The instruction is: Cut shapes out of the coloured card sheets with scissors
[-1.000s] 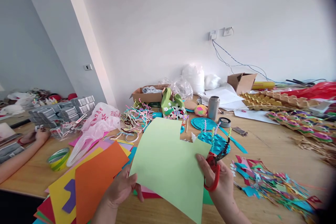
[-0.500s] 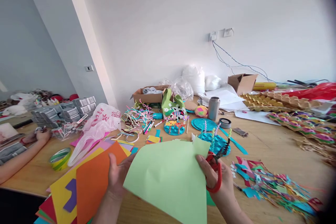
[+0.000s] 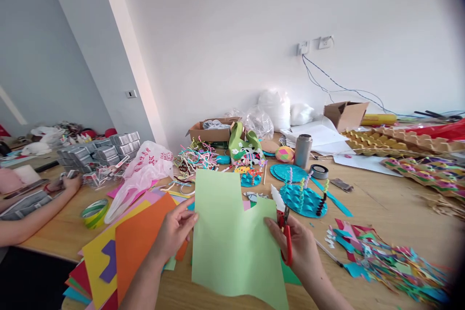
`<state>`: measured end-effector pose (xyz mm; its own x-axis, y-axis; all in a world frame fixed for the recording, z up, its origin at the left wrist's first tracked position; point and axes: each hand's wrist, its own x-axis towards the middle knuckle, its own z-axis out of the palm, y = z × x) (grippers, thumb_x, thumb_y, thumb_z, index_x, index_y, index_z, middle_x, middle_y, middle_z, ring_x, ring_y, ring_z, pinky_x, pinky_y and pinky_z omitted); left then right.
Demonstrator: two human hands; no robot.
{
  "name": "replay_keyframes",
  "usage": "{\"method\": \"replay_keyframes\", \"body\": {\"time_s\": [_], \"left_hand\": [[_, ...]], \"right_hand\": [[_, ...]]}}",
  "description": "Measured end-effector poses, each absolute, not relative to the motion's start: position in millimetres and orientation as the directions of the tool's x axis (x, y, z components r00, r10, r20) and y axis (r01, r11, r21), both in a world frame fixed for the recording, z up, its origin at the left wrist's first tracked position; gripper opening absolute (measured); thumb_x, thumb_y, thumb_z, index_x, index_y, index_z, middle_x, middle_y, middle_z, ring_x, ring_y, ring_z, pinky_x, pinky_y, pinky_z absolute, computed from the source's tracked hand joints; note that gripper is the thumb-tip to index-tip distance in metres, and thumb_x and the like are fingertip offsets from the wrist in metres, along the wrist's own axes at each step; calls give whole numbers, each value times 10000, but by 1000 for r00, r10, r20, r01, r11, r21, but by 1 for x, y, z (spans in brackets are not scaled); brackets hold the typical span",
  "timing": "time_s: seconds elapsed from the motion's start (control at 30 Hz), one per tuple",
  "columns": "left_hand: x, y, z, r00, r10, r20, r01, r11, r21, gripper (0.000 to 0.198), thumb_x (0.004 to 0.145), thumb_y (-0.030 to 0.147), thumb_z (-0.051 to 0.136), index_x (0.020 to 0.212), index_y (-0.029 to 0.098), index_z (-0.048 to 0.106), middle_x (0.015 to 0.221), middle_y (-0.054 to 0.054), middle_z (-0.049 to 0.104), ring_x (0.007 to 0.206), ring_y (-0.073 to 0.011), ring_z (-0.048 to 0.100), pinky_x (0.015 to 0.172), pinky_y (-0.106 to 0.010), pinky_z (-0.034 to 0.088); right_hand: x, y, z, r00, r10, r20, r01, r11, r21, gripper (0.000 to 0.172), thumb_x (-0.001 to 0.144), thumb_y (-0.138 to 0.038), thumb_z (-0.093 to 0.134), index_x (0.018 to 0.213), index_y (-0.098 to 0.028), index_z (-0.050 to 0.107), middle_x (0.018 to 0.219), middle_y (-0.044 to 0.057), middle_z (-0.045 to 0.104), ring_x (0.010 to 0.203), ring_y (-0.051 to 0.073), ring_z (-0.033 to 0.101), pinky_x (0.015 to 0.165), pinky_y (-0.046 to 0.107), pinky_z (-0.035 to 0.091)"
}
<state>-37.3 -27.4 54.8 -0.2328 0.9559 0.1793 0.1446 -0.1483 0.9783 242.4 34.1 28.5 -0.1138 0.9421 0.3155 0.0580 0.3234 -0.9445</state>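
Note:
A light green paper sheet with a notch cut from its top edge is held upright above the table. My left hand pinches its left edge between thumb and fingers. On the other side, my right hand grips the right edge with the thumb and also holds red-handled scissors, their dark blades pointing up. Orange paper and yellow paper lie in a fanned stack beside my left forearm, with a purple scrap on the yellow.
Coloured paper scraps lie at right. Blue discs with twisted stems, a metal bottle and pipe cleaners stand or lie behind. Green-yellow tape is at left, near another person's arm.
The green sheet has turned more upright, showing its notch. My left hand has moved from an open pose behind the sheet to pinching its left edge. The view has shifted slightly left.

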Motion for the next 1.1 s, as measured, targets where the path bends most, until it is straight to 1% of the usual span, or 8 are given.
{"method": "replay_keyframes", "body": {"time_s": [0.13,0.23,0.37,0.47,0.6,0.77,0.93,1.1], "left_hand": [[-28,-31,46,-101,988,115,-73,-122,990,519,627,495,801,1007,150,722,836,-93,730,687,-221,653,646,-316,517],[-21,-29,42,-151,985,80,58,-72,996,367,635,444,807,849,156,733,812,-76,734,703,-219,643,623,-287,490],[-18,-25,45,-342,910,233,299,-130,945,320,710,470,738,649,159,697,579,-16,638,544,-153,539,514,-235,404],[-19,-27,50,-272,928,255,254,-186,949,303,757,462,708,789,162,731,676,-33,682,621,-172,583,577,-246,441],[-24,-29,47,-34,993,116,-51,-118,992,428,796,482,673,1060,147,717,868,-100,743,766,-232,659,700,-309,498],[-24,-25,36,81,997,-6,-101,15,995,395,800,382,705,1123,156,708,949,-103,765,792,-239,695,740,-335,519],[-21,-12,36,-132,988,82,-30,-86,996,378,805,425,690,1065,155,739,975,-108,770,882,-272,701,775,-353,527],[-19,5,39,-320,940,115,-191,-183,964,430,723,434,763,1042,147,745,963,-117,772,878,-300,712,770,-374,539]], "right_hand": [[243,35,23,-96,926,365,105,374,-921,379,782,-541,655,683,-197,530,617,-22,430,556,128,377,484,217,339],[243,34,21,-99,917,385,148,397,-906,367,794,-526,644,677,-199,525,622,-21,435,565,132,392,501,218,351],[241,32,21,-90,907,411,197,421,-885,370,780,-515,659,653,-199,514,620,-21,437,575,135,404,517,221,360],[243,32,23,-77,919,387,138,394,-909,370,776,-515,666,653,-202,510,601,-32,417,544,121,373,487,213,346],[246,34,26,-22,941,336,55,337,-940,395,743,-540,687,643,-200,513,548,-50,377,498,104,326,446,210,316],[247,37,22,-25,953,303,18,303,-953,385,733,-532,703,649,-195,538,558,-35,454,501,114,401,455,213,359],[249,43,21,-3,952,305,22,305,-952,400,784,-570,648,878,-181,640,776,46,663,729,206,615,656,268,515],[252,49,19,-35,957,289,56,290,-955,492,888,-620,471,963,-161,632,844,97,700,808,234,647,742,324,530]]}}
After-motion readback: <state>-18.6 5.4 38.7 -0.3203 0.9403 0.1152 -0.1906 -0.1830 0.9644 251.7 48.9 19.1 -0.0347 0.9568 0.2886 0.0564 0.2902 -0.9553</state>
